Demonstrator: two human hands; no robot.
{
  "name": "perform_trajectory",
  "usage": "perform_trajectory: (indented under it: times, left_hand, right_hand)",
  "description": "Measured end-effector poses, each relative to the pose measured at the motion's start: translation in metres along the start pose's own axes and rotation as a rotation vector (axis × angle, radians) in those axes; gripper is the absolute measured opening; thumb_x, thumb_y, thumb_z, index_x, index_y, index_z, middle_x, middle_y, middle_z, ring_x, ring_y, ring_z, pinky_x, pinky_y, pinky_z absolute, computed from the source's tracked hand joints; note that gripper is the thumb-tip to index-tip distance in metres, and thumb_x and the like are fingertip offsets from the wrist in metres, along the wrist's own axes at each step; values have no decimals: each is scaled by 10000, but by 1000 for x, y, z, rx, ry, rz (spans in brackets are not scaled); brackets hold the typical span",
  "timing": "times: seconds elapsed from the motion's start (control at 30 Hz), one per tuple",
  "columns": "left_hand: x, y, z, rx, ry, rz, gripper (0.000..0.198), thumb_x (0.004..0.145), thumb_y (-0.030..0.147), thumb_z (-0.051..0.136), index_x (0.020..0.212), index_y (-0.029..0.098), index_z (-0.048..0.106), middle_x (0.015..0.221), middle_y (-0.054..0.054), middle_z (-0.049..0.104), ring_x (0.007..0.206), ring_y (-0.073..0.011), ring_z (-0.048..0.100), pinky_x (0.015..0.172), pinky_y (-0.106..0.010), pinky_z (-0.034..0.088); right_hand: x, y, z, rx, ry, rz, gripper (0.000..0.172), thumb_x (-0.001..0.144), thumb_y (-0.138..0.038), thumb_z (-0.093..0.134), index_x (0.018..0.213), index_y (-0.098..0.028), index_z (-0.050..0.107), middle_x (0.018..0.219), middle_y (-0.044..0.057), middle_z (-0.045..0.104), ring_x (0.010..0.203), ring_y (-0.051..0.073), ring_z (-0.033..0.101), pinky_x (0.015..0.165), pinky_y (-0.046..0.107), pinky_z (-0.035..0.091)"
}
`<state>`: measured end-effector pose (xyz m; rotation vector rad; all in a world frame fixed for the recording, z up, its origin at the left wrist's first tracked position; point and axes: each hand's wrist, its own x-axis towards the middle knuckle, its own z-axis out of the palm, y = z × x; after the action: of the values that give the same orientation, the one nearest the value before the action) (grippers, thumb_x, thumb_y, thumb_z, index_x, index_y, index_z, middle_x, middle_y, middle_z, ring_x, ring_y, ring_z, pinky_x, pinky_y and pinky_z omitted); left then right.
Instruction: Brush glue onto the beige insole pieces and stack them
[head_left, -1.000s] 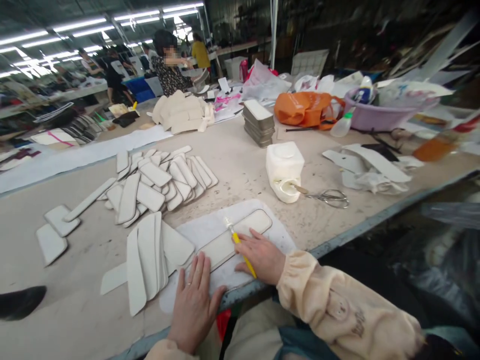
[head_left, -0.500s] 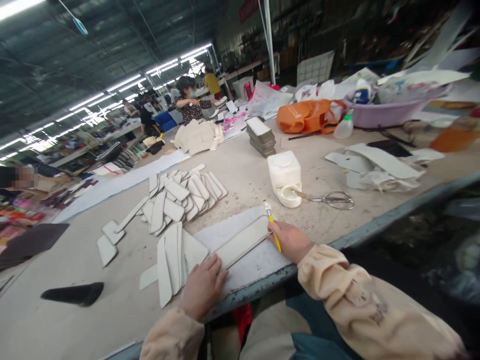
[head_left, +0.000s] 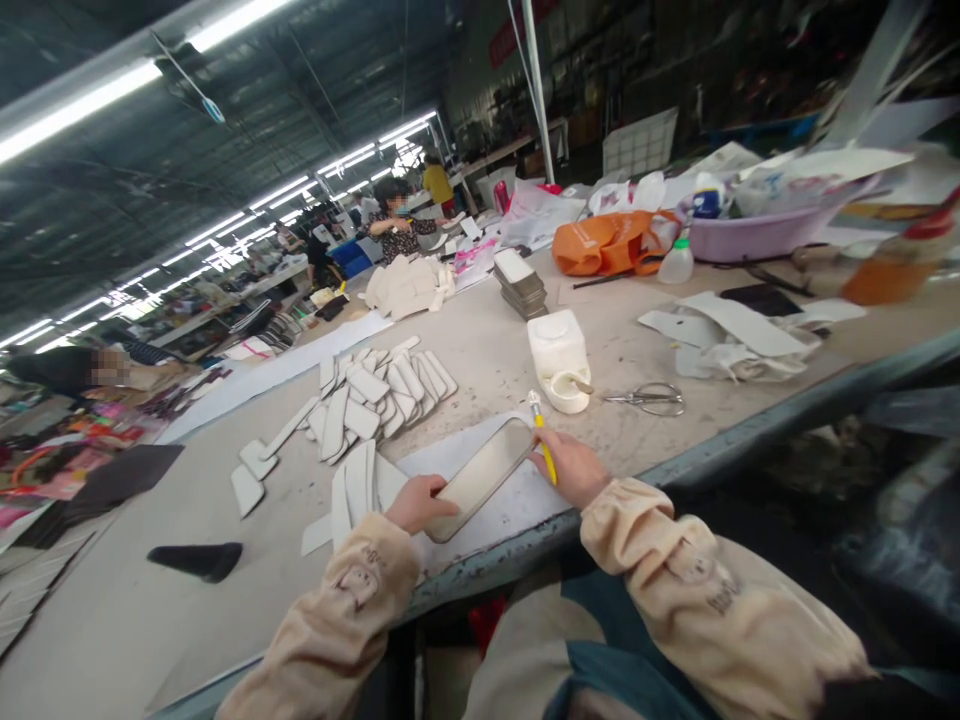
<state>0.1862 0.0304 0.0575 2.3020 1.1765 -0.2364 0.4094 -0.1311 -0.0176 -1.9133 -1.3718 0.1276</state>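
Note:
My left hand (head_left: 416, 503) is closed on the near end of a long, pale panel (head_left: 480, 478) with rounded ends and a darker edge. The panel is tilted over a white sheet (head_left: 517, 505) near the table's front edge. In my right hand (head_left: 576, 470) is a small brush with a yellow handle (head_left: 548, 458), its pale tip pointing up and away. The fingers of that hand also touch the panel's far end. Left of the sheet lies a fan of pale strips (head_left: 354, 487), partly hidden behind my left hand.
A pile of pale pieces (head_left: 375, 395) lies mid-table. Beyond the sheet stand a white plastic container (head_left: 556, 345) and scissors (head_left: 656, 398). A black tapered object (head_left: 196, 560) lies left; scraps (head_left: 739, 325), an orange bag (head_left: 611, 242) and a purple basin (head_left: 757, 235) are right. Co-workers sit farther back.
My left hand has gone from lying flat by the panel's near end to gripping it. The panel has been lifted and tilted. My right hand keeps the brush.

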Motion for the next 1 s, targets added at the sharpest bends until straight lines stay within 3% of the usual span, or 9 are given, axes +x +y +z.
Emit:
perform_trajectory:
  times: [0.13,0.23,0.3,0.4,0.5,0.6,0.77,1.0]
  left_hand:
    - [-41,11,8,-271,14,12,357,744,456,567,932,155,611,777,-6,646,724,-179,602,640,-267,455]
    - [-69,13,20,-629,33,28,362,727,422,645,956,145,608,802,-11,650,712,-160,590,649,-256,459]
    - [-81,11,29,-832,62,31,317,692,369,717,898,148,621,755,6,637,680,-139,570,625,-233,440]
    - [-92,8,41,-979,96,3,285,674,324,758,852,150,621,714,22,626,632,-112,547,579,-205,414]
    - [-98,9,54,-1116,74,-44,325,676,313,770,920,149,633,774,-1,666,647,-116,576,589,-208,438]
    - [-103,15,65,-1271,7,-89,395,705,334,759,1029,140,645,878,-56,710,716,-155,635,643,-242,492]
    - [-106,26,79,-1395,-75,-172,419,732,349,747,1058,97,670,943,-128,733,817,-218,684,700,-290,538]
    - [-106,28,85,-1436,-74,-179,418,718,309,760,1071,99,681,911,-123,743,855,-244,694,746,-324,551]
  right_hand:
    - [1,-9,-6,137,97,36,276,910,-429,512,1085,-232,426,1097,103,672,924,250,679,763,371,525]
    - [5,-17,-11,385,194,41,332,869,-454,573,1059,-249,393,1250,118,616,1055,245,651,854,391,518]
    - [8,-21,-15,584,236,49,361,826,-462,625,1006,-252,392,1239,115,622,1024,231,662,849,390,522]
    - [10,-24,-19,734,281,89,364,797,-474,655,933,-250,402,1043,53,681,859,186,674,762,339,529]
    - [8,-27,-25,628,333,37,329,787,-449,676,875,-237,440,821,-15,627,703,141,597,670,274,481]
    - [6,-29,-33,532,347,-45,265,809,-402,663,833,-226,465,722,-43,537,618,108,502,619,240,420]
    - [12,-26,-37,576,332,-50,268,793,-382,680,827,-224,466,693,-57,486,585,95,434,581,226,371]
    - [17,-18,-31,620,274,-39,273,785,-399,676,807,-228,464,700,-52,469,580,98,416,562,234,361]
